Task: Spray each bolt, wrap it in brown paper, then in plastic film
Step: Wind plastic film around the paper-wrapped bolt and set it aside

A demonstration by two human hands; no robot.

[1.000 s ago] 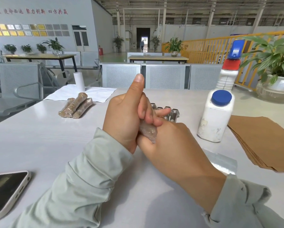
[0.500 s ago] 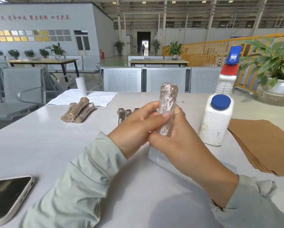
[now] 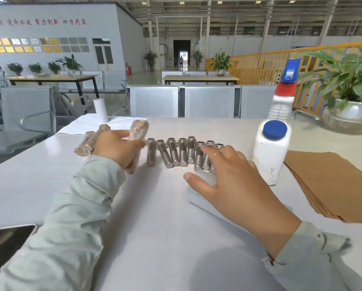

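A wrapped bolt (image 3: 138, 129), covered in brown paper and clear film, is gripped by the left hand (image 3: 118, 151) and held tilted above the tabletop (image 3: 155, 238), its head end raised toward the far edge. Just beyond that hand, a small pile of finished wrapped bolts (image 3: 92, 140) is seen lying toward the far left corner, beside a white sheet (image 3: 121, 123) on which a white roll (image 3: 100, 109) stands upright.

A row of bare steel bolts (image 3: 171, 152) is laid side by side near the middle of the tabletop, heads toward the far edge. The right hand (image 3: 228, 177) is spread with straight fingers over the right end of that row, nothing being grasped; its thumb rests over a stack of clear plastic film sheets (image 3: 199, 198) lying beneath it.

To the right, a white bottle with a blue cap (image 3: 270, 152) stands upright, and a spray bottle (image 3: 284, 97) stands behind it. A stack of brown paper sheets (image 3: 331, 181) is set along the right edge. A phone (image 3: 6, 246) lies at the near left edge.
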